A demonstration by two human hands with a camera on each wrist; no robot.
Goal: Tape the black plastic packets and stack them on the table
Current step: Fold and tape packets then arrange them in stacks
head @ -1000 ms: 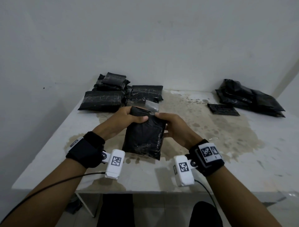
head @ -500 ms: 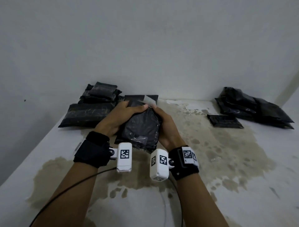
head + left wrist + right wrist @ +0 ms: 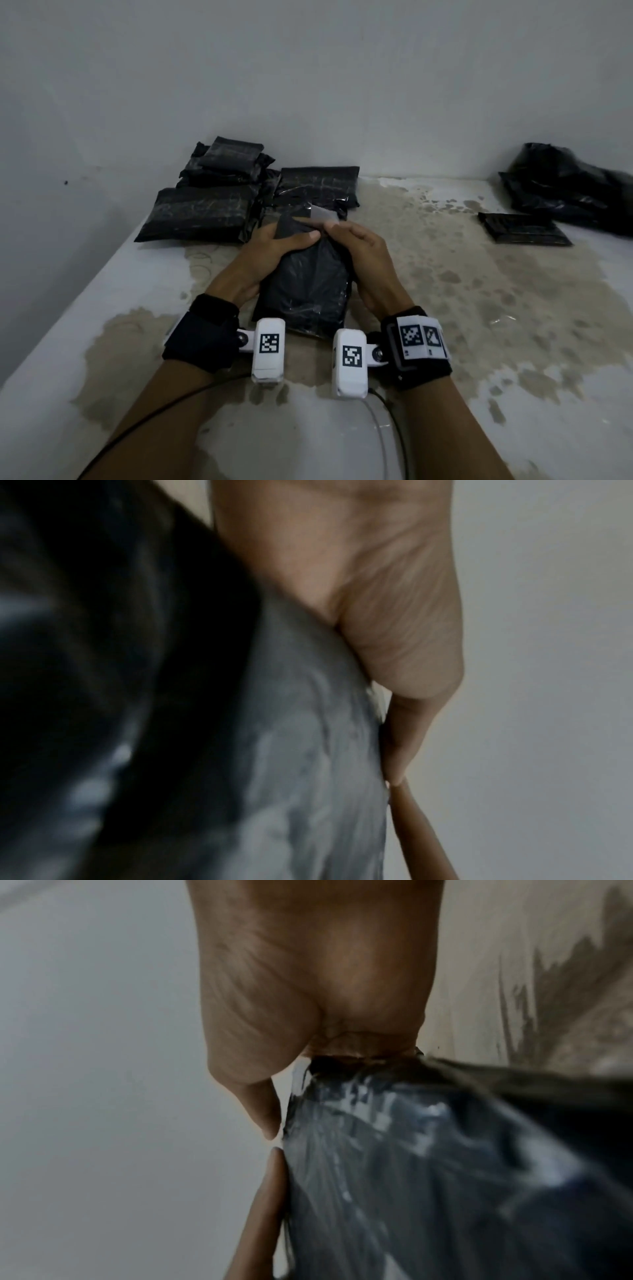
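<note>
I clasp a crinkled black plastic packet (image 3: 305, 284) in both hands, left hand (image 3: 270, 255) and right hand (image 3: 363, 255) curled round its far end, its near end resting on the stained white table (image 3: 513, 342). To finish well, I judge the loose clear tape flap (image 3: 323, 216) needs pressing flat before stacking on the taped black packets (image 3: 205, 212) behind

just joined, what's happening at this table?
A person grips one black plastic packet with the left hand and right hand, thumbs at its far end beside a pale tape strip. Taped packets sit at the stained white table's far left, looser black bags far right.
</note>
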